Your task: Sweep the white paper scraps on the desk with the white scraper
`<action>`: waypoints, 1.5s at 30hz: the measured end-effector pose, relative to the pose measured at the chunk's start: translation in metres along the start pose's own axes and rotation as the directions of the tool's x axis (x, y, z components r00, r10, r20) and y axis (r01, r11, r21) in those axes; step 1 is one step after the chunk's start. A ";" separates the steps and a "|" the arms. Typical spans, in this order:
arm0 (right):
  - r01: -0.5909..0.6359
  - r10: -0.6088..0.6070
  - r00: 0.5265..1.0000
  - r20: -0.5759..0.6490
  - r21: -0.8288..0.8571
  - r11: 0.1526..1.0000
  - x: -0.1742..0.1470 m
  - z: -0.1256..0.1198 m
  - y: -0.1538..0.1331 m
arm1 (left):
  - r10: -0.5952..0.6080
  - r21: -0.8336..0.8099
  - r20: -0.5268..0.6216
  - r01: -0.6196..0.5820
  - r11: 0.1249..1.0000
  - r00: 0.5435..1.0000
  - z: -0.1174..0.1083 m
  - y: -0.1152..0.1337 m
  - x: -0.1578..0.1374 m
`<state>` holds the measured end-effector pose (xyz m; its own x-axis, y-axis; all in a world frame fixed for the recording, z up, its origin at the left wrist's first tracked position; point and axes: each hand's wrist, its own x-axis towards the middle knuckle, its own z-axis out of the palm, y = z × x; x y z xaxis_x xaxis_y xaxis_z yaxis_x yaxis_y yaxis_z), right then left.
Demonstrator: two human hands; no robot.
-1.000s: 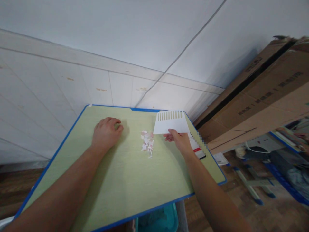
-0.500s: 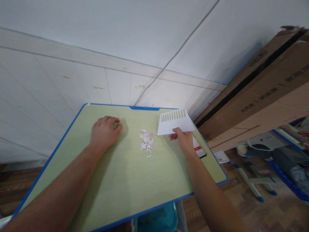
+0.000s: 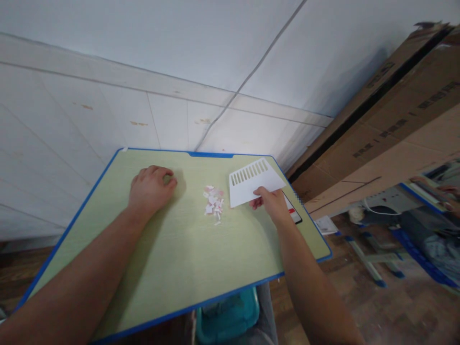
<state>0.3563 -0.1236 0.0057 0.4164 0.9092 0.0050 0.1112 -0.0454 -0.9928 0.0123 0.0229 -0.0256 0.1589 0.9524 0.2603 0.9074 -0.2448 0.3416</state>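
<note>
My right hand (image 3: 269, 201) grips a thin white plastic scraper (image 3: 251, 188) with a row of cut-out slots, thumb on top and fingers beneath. It is tilted over the right side of the pale green table (image 3: 172, 268). Left of its near corner lies a small heap of torn white and pinkish paper scraps (image 3: 214, 201). Resting at the table's left side, my left hand (image 3: 151, 188) is curled, thumb and forefinger bent toward each other around a small gap. What its palm may hold is hidden.
A phone-like flat object (image 3: 293, 208) with a red patch lies partly behind my right hand. Large cardboard boxes (image 3: 388, 120) lean at the right, and a white wall (image 3: 118, 115) stands behind the table. Below the front edge is a teal bin (image 3: 230, 316).
The scraper has tilted, its left corner dropping closer to the table and the scraps. My left hand keeps its curled pose. The whole view has shifted slightly.
</note>
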 end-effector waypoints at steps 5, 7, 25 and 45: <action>-0.006 0.006 1.000 -0.028 -0.008 1.000 -0.022 -0.012 0.004 | -0.004 0.003 0.010 0.004 1.000 1.000 -0.001 0.002 0.000; -0.032 0.032 0.997 -0.071 -0.002 0.999 -0.032 -0.014 0.007 | -0.012 -0.010 0.004 0.012 1.000 1.000 -0.001 0.003 -0.001; 0.015 -0.004 0.990 -0.144 0.071 0.997 -0.113 -0.022 0.021 | 0.005 -0.056 0.035 -0.003 0.998 0.999 -0.024 0.028 -0.017; 0.135 -0.159 0.971 -0.181 -0.138 0.981 -0.198 -0.015 0.058 | -0.006 0.016 0.057 0.005 1.000 0.998 -0.019 0.030 -0.010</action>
<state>0.2942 -0.3127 -0.0513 0.5496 0.8148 0.1847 0.2902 0.0212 -0.9567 0.0309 0.0026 -0.0012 0.1750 0.9626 0.2067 0.9142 -0.2368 0.3289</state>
